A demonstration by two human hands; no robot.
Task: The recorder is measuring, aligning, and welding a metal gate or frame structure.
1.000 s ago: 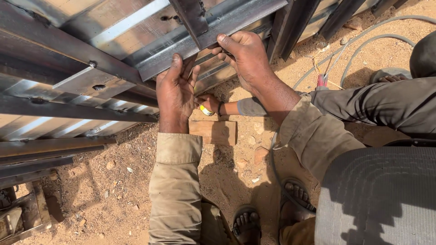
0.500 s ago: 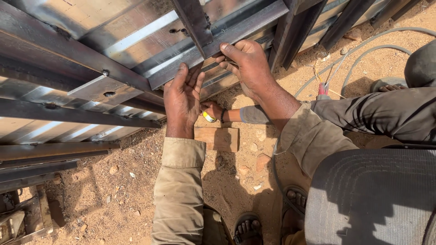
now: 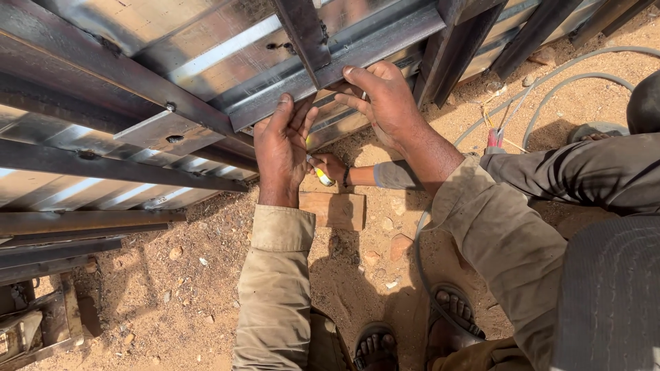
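A long metal bar (image 3: 344, 65) runs slantwise across a big frame of steel bars and ribbed sheet metal (image 3: 137, 89), which fills the upper left of the view. Both of the person's hands are on this bar. The left hand (image 3: 282, 148) lies flat against its lower edge, fingers (image 3: 285, 113) stretched out straight and close together, the tips pressed up onto the metal, not wrapped around anything. The right hand (image 3: 385, 103) sits just beside it, higher and to the right, its fingers curled over the bar's edge and the thumb laid along the top, gripping the metal where an upright dark post (image 3: 302, 34) crosses it.

Under the two hands, another person's hand (image 3: 330, 167) reaches in from the right in a grey sleeve, holding a small yellow and white thing, too hidden to tell what it is. Just below lies a short block of wood (image 3: 337, 209) on the sandy ground (image 3: 172, 295). Grey hoses (image 3: 570, 79) curve over the sand at the upper right. The person's sandalled feet (image 3: 412, 336) show at the bottom edge.
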